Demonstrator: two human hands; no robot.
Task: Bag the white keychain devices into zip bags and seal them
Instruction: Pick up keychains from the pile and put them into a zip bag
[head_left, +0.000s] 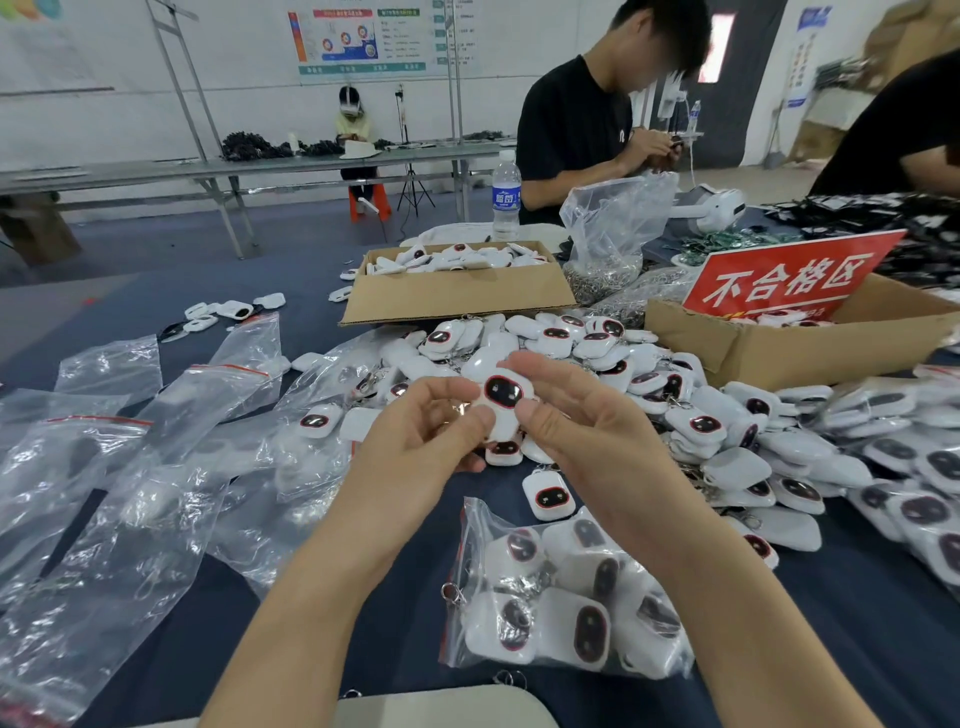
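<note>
- Though scattered loose at far left, empty clear plastic zip bags (104, 467) with red seal strips, lying flat on dark blue tablecloth (405, 597).
- Left hand (431, 431): fingers curled, pinching left edge of white keychain device (503, 400) with dark, red-rimmed oval face.
- Device held above cloth at centre, face up, between both hands.
- Right hand (582, 415): thumb and forefinger gripping its right edge.
- Below right hand: filled zip bag (566, 608) of devices.
- Right: loose device pile (696, 423), then brown cardboard box (779, 358) holding red sign (789, 280).
</note>
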